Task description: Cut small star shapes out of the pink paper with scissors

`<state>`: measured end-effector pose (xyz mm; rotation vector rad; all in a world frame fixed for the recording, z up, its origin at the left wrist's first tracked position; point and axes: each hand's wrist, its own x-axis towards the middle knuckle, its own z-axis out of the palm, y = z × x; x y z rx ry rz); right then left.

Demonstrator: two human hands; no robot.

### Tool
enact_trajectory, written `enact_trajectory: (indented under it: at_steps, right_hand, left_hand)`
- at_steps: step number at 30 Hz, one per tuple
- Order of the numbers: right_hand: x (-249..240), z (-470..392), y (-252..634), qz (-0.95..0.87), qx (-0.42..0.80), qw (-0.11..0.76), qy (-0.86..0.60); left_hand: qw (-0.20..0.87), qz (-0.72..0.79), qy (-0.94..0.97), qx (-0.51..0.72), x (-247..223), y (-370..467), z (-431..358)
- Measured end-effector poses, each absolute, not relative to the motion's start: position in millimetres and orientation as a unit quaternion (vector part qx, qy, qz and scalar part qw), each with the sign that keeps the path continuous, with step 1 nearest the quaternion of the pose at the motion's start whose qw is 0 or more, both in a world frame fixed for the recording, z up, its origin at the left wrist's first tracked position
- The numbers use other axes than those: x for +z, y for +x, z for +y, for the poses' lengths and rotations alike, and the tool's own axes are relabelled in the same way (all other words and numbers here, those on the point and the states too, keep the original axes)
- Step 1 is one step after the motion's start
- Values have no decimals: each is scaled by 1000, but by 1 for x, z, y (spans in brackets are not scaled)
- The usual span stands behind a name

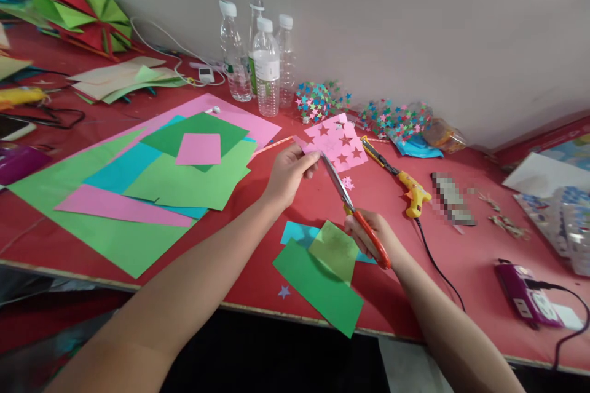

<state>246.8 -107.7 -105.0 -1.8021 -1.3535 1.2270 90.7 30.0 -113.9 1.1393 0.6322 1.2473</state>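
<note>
Between its thumb and fingers my left hand [290, 173] pinches the edge of a pink paper [329, 144] with several star-shaped holes in it. My right hand [371, 234] is wrapped round the red handles of a pair of scissors [343, 190]. The blades point up and left, and their tips meet the paper beside my left thumb; I cannot tell whether they cut into it. Some small pink paper stars [348, 182] lie just right of the blades. Under my right hand are green paper pieces [320, 285] and a blue strip [298, 233].
A yellow glue gun [415, 193] with a black cord lies at right, near a purple power strip [528, 294]. Plastic bottles [267, 73] stand against the wall beside bags of coloured stars [316, 101]. Layered coloured sheets [184, 187] cover the left side of the red table [258, 264].
</note>
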Motion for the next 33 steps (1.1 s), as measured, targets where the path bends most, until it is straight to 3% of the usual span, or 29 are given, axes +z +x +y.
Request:
enact_trajectory:
  at_steps: [33]
  right_hand:
    - [-114,-106,252,-546,419,303,-659]
  left_hand:
    - [622,289,527,503,-112,87,31]
